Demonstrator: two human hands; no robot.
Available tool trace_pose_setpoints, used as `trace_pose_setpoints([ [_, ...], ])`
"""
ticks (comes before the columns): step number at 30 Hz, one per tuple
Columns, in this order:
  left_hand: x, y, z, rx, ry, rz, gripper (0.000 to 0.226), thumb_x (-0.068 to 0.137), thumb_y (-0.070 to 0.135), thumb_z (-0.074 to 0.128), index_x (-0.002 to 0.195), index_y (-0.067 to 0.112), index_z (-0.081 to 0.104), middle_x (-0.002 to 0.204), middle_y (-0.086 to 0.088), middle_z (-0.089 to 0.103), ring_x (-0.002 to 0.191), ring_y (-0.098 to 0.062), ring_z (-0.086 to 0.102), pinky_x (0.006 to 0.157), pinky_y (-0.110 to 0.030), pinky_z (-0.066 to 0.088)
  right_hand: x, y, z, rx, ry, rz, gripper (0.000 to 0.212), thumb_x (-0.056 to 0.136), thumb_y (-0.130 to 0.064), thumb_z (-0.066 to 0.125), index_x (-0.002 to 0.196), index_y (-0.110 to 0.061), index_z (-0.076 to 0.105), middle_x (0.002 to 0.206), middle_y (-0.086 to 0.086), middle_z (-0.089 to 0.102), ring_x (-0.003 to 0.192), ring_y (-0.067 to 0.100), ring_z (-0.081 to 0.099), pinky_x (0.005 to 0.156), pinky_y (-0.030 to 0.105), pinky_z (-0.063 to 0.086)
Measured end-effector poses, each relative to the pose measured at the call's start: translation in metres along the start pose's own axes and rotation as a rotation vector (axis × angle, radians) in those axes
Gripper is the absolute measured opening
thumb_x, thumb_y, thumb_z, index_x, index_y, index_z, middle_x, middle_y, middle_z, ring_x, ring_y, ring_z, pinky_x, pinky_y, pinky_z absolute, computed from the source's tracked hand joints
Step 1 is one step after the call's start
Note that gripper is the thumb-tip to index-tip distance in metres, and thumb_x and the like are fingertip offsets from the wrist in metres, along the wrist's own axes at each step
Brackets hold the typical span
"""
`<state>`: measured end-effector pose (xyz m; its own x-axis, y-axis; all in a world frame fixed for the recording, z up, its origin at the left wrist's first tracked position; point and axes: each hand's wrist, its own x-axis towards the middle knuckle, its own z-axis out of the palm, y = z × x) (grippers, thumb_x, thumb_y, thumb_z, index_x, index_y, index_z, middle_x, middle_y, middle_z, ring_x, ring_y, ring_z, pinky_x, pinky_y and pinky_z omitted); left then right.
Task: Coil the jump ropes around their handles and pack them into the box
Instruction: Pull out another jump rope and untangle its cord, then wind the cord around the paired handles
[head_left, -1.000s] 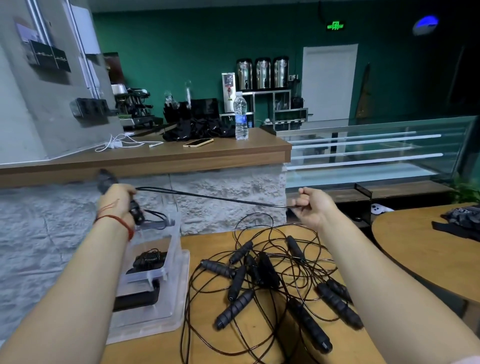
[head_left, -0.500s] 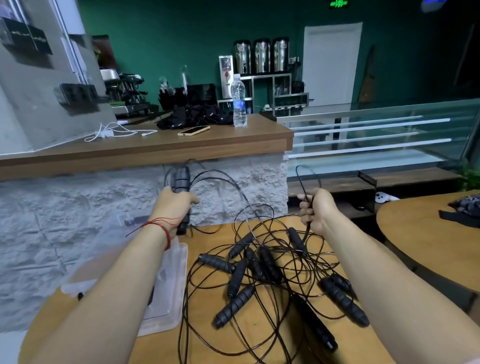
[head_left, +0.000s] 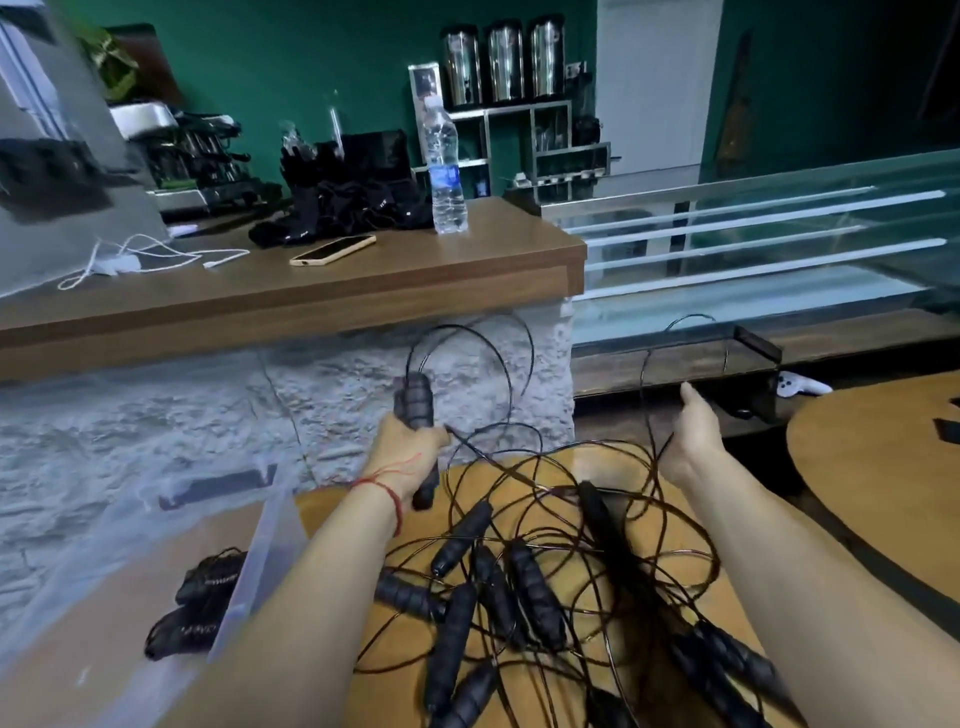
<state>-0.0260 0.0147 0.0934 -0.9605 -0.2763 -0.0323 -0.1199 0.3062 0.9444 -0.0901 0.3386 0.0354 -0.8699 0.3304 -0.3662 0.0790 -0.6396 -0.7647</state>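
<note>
My left hand (head_left: 410, 457) grips two black jump-rope handles (head_left: 415, 402) upright above the table's far edge. A thin black cord (head_left: 488, 348) loops up from their top and falls back towards the pile. My right hand (head_left: 691, 441) is raised to the right with the thumb up, back towards me; a cord loop (head_left: 644, 374) rises from its hidden fingers. A tangled pile of black handles and cords (head_left: 498, 587) lies on the wooden table (head_left: 332, 509). A clear plastic box (head_left: 270, 525) stands at the left with coiled ropes (head_left: 202, 597) inside.
A stone-faced counter (head_left: 311, 291) rises right behind the table, carrying a phone (head_left: 332, 249), a water bottle (head_left: 444, 171), black cloth and a white cable. A glass display case (head_left: 779, 234) and a second wooden table (head_left: 872, 467) are to the right.
My left hand has swung from the left to the middle, turning the handles upright with a cord loop over them. The taut cord has gone slack. My right hand has turned thumb-up.
</note>
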Motion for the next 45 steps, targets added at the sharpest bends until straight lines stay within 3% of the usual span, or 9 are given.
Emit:
trace_pose_setpoints([
  [6,0.011,-0.052,0.009,-0.226,-0.022,-0.228,0.024,0.092,0.012,0.078,0.107,0.010,0.060,0.105,-0.011,0.069,0.072,-0.023,0.077,0.058,-0.040,0.059,0.023,0.047,-0.009,-0.459,0.158,-0.098,0.074,0.104,-0.030,0.058,0.168,-0.019,0.022,0.171,0.006,0.029,0.153,0.034,0.033,0.118,0.047,0.032],
  [11,0.006,-0.067,0.012,-0.237,-0.121,-0.161,0.040,0.090,0.012,0.079,0.124,0.023,0.060,0.097,-0.006,0.065,0.070,-0.017,0.064,0.056,-0.031,0.055,0.003,0.081,0.010,-0.592,-0.101,-0.189,0.035,0.104,-0.015,0.058,0.135,-0.027,0.068,0.131,-0.006,0.063,0.133,0.020,0.053,0.098,0.030,0.037],
  [16,0.004,-0.078,0.018,-0.270,-0.225,-0.113,0.050,0.091,0.015,0.082,0.118,0.051,0.062,0.091,-0.004,0.062,0.070,-0.020,0.058,0.057,-0.033,0.047,-0.026,0.103,0.042,-0.620,-0.338,-0.270,0.027,0.102,-0.016,0.061,0.116,-0.032,0.078,0.127,-0.014,0.073,0.129,0.009,0.060,0.122,0.044,0.039],
  [22,0.000,-0.106,0.032,0.095,-0.243,0.103,0.058,0.086,0.012,0.073,0.125,0.051,0.054,0.092,0.015,0.074,0.086,-0.020,0.071,0.076,-0.030,0.057,-0.062,0.141,0.080,-0.473,-0.679,0.025,0.033,0.103,-0.035,0.066,0.122,-0.008,0.072,0.114,-0.001,0.076,0.107,0.014,0.071,0.099,0.039,0.048],
  [28,0.008,-0.128,0.045,0.533,-0.128,0.285,0.063,0.079,0.020,0.069,0.127,0.045,0.035,0.111,0.017,0.059,0.109,-0.017,0.062,0.087,-0.042,0.057,-0.049,0.189,0.094,-0.144,-0.514,0.096,0.022,0.108,-0.014,0.056,0.109,0.001,0.072,0.116,0.020,0.076,0.100,0.027,0.074,0.087,0.034,0.062],
  [32,0.027,-0.156,0.049,0.132,-0.128,0.327,0.061,0.084,0.036,0.084,0.135,0.046,0.052,0.126,0.022,0.064,0.123,0.001,0.060,0.101,-0.025,0.051,-0.020,0.199,0.095,0.148,-0.454,0.125,0.018,0.109,-0.015,0.052,0.098,-0.004,0.062,0.097,0.015,0.071,0.093,0.030,0.072,0.091,0.043,0.061],
  [35,0.040,-0.175,0.055,-0.175,0.092,0.142,0.029,0.101,0.059,0.060,0.123,0.040,0.063,0.118,0.017,0.070,0.114,-0.004,0.066,0.105,-0.041,0.053,-0.003,0.208,0.095,0.253,-0.346,0.127,0.020,0.109,-0.021,0.053,0.098,-0.007,0.063,0.091,0.009,0.067,0.091,0.027,0.074,0.099,0.045,0.057],
  [41,0.050,-0.175,0.070,-0.395,0.045,-0.044,0.042,0.108,0.059,0.034,0.108,0.032,0.066,0.072,-0.007,0.060,0.053,-0.022,0.054,0.045,-0.031,0.039,0.001,0.227,0.092,0.285,-0.302,0.052,0.020,0.108,-0.025,0.055,0.108,-0.007,0.063,0.098,0.009,0.069,0.104,0.029,0.075,0.101,0.045,0.056],
  [45,0.063,-0.193,0.076,-0.243,0.153,-0.010,0.049,0.109,0.061,0.030,0.093,0.031,0.064,0.078,-0.002,0.069,0.070,-0.025,0.067,0.062,-0.048,0.055,-0.003,0.229,0.097,0.193,-0.346,-0.045,0.021,0.104,-0.027,0.057,0.110,-0.008,0.063,0.106,0.011,0.069,0.106,0.029,0.069,0.106,0.046,0.053],
])
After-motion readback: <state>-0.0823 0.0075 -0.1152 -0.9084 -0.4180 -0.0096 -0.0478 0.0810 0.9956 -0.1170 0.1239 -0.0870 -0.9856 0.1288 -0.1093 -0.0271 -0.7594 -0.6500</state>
